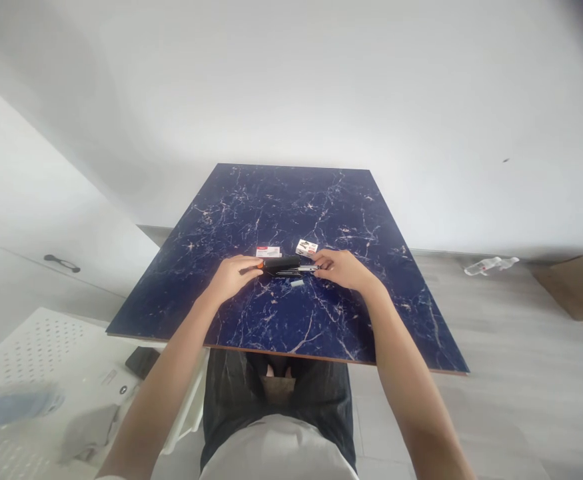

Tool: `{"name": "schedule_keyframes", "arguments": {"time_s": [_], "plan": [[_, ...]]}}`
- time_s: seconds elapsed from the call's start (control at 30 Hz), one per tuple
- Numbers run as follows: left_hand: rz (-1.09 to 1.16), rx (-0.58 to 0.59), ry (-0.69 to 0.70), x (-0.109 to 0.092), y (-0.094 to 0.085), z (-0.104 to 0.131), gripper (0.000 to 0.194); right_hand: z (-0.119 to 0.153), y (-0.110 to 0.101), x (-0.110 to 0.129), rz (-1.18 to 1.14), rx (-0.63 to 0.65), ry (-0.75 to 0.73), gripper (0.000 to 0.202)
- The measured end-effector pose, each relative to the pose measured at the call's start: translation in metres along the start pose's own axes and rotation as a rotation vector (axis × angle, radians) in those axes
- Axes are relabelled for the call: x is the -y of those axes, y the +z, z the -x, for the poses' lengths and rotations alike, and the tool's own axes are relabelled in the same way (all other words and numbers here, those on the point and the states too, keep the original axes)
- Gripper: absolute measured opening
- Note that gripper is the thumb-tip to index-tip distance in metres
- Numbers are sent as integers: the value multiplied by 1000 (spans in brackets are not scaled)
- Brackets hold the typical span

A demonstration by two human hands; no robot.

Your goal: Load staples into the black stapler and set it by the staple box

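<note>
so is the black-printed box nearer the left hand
No, the box sits beside the right hand, farther from the left hand.

My shirt is white and plain. My pants are dark, nearly black, and look a bit faded. A tiny bit of white sleeve peeks out by my left arm. My left hand and right hand are bare.
</note>
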State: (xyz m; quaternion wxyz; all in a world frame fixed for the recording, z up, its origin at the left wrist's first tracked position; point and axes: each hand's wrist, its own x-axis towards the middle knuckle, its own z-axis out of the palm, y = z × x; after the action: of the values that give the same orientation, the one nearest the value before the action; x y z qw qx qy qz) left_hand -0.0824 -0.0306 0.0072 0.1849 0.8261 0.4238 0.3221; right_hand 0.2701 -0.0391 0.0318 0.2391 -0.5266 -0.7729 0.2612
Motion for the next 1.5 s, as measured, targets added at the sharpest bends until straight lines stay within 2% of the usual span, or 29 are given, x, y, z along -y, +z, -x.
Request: {"name": "schedule_keyframes", "arguments": {"time_s": [0.13, 0.27, 0.37, 0.47, 0.77, 0.97, 1.17, 1.33, 1.5], "plan": [[-40, 5, -68, 0, -4, -1, 35, 8, -6, 16, 17, -45, -93, 10], [-82, 16, -87, -1, -6, -1, 34, 6, 17, 34, 36, 93, -240, 15], [-93, 8, -101, -2, -7, -2, 33, 4, 36, 39, 169, 130, -301, 19], [-92, 1, -100, -1, -7, -2, 32, 7, 41, 40, 240, 137, -289, 20], [-87, 19, -86, -3, -6, -1, 33, 20, 38, 46, 356, 50, -191, 26], [-85, 37, -91, -6, -7, -1, 34, 24, 41, 45, 280, 49, -227, 10], [-85, 35, -85, -5, -7, 0, 33, 23, 34, 42, 173, 60, -251, 10], [-78, 43, -84, -5, -7, -1, 33, 9, 12, 36, 101, -85, -234, 9], [-77, 50, -87, -5, -8, -1, 33, -13, 5, 32, 221, 11, -303, 16]]}}
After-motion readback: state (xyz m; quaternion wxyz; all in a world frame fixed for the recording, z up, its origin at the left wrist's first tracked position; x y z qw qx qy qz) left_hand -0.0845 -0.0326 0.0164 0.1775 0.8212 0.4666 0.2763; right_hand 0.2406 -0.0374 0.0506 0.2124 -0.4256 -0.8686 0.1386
